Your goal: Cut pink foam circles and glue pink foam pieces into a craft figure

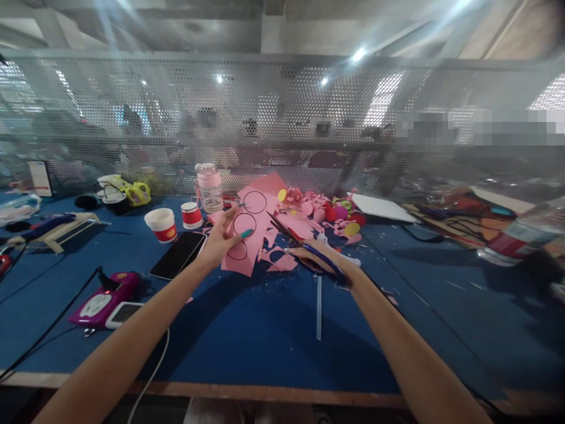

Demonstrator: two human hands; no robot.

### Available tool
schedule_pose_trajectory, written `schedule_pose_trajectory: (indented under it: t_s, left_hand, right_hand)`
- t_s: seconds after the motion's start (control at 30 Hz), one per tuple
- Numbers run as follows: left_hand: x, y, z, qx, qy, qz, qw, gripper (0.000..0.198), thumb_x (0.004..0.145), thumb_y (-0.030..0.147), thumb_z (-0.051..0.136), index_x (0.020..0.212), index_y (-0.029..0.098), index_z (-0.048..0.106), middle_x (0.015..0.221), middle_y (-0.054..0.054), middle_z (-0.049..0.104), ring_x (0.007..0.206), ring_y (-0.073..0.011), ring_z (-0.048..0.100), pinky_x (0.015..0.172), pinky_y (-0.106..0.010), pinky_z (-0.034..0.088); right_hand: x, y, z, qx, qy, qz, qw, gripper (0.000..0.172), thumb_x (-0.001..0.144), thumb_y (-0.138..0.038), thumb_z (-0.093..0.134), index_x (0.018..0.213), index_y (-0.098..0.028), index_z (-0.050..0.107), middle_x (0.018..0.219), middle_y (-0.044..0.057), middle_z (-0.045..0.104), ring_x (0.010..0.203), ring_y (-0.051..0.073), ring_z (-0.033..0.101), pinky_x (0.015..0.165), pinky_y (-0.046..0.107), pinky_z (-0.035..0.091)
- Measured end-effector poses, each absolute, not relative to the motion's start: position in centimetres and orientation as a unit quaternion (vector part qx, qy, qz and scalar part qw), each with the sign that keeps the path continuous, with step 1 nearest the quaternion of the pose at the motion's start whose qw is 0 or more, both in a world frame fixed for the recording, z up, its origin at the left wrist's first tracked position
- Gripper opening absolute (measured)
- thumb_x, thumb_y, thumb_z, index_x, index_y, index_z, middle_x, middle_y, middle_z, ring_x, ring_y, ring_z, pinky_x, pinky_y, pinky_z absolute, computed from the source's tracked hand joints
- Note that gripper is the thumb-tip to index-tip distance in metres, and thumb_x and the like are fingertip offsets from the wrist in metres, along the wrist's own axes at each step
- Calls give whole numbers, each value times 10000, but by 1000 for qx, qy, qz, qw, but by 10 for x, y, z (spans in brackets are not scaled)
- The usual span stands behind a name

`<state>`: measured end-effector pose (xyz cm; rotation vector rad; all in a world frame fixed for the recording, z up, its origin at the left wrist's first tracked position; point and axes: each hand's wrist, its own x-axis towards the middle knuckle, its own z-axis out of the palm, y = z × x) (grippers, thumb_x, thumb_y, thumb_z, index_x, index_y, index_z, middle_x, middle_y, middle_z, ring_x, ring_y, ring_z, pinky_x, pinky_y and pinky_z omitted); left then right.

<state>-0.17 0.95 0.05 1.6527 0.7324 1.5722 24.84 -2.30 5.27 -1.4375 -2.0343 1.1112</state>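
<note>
At frame centre, my left hand (218, 241) fingers clamp the pink sheet (255, 227); right hand (324, 258) fingers wrap the scissors (286, 234), whose blades could nick them.

Blue surface (273, 330) w/ wood trim (265, 391) along front edge. Perforated metal screen (282, 118) runs along far edge, full width. Behind it a blurred room, bright windows (547, 94) L & R. Grey ceiling (212, 26) w/ beams; lamps (358, 54) glare overhead.
</note>
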Motion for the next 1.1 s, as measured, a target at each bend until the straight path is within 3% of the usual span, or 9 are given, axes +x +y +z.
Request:
schedule_pose_trajectory:
  t_s: [0.13,0.4,0.67,1.1]
  left_hand:
    - [-1,7,2,645,277,591,397,764,674,199,689,1340,277,324,1473,-65,263,1369,-247,191,1093,-433,280]
    - [1,0,11,665,286,557,408,761,670,231,692,1346,259,344,1468,-77,277,1375,-275,156,1079,-455,304]
    - [-3,1,9,661,290,545,426,749,650,182,695,1327,247,382,1465,-76,287,1368,-250,196,1067,-436,328]
    - [-6,6,7,668,289,535,430,729,633,205,720,1299,214,421,1452,-94,313,1355,-253,234,1068,-423,333]
  right_hand:
    - [249,-23,51,-532,-724,393,194,434,667,-545,614,538,-190,399,407,-64,379,369,63,342,386,222,248]
    - [249,-20,48,-540,-733,375,172,434,674,-549,601,547,-180,410,418,-60,403,379,64,379,407,212,299]
    - [254,-17,47,-529,-753,364,145,402,685,-538,584,580,-176,446,436,-64,372,394,61,338,403,209,251]
    - [260,-13,42,-513,-761,368,152,459,635,-572,628,520,-176,427,395,-60,401,337,64,381,362,204,301]
